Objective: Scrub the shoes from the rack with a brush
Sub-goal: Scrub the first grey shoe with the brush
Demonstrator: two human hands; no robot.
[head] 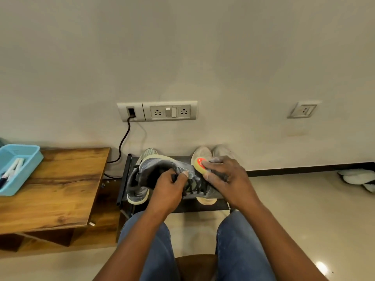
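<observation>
Your hands hide much of the grey shoe [162,169]: left hand [168,189] gripping its laces, right hand [225,177] clamping the brush [199,164]; the blue tray [30,157] holds blurred pens.

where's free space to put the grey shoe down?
Bare patches: the wooden table top right of the blue tray, and the floor right of the shoe rack. Crowded: the rack, with shoes side by side behind the grey shoe that left hand and right hand hold.
</observation>
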